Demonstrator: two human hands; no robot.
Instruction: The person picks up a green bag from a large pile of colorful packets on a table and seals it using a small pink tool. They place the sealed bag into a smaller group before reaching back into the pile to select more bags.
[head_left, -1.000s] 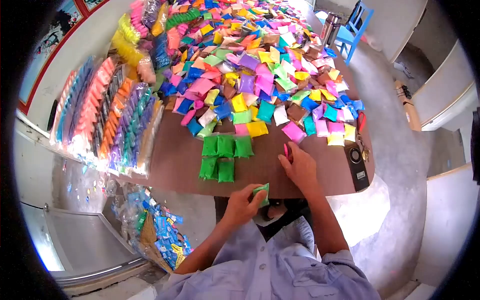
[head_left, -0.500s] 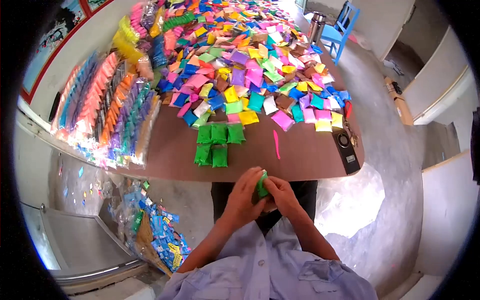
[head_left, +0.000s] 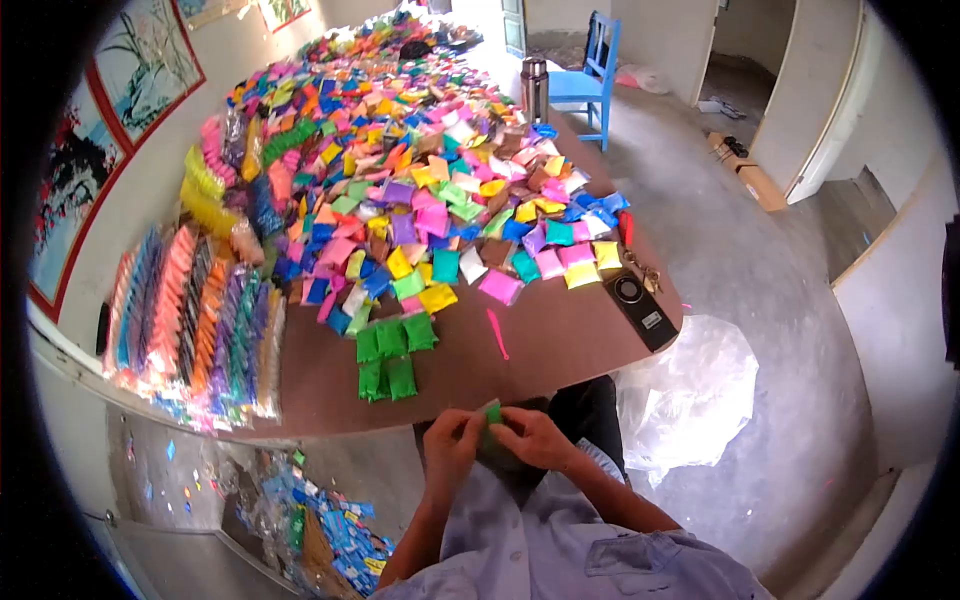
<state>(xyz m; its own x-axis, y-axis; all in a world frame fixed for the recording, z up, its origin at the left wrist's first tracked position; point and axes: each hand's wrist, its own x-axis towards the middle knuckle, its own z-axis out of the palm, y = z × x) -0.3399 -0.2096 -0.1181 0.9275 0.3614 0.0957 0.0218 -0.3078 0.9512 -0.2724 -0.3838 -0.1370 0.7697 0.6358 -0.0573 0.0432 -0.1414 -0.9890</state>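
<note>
Both hands meet just off the near edge of the brown table (head_left: 560, 350) — the left hand (head_left: 450, 447) and right hand (head_left: 530, 438) each pinch, fingers closed, a small green packet (head_left: 492, 413) held between them. Five green packets (head_left: 390, 352) lie on the table just beyond, a pink stick (head_left: 497, 333) to their right — heaps of coloured packets (head_left: 420, 170) farther off.

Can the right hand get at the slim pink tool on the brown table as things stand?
Probably yes. The right hand shares a small green packet with the left hand, but bare table lies between it and the slim pink tool.
</note>
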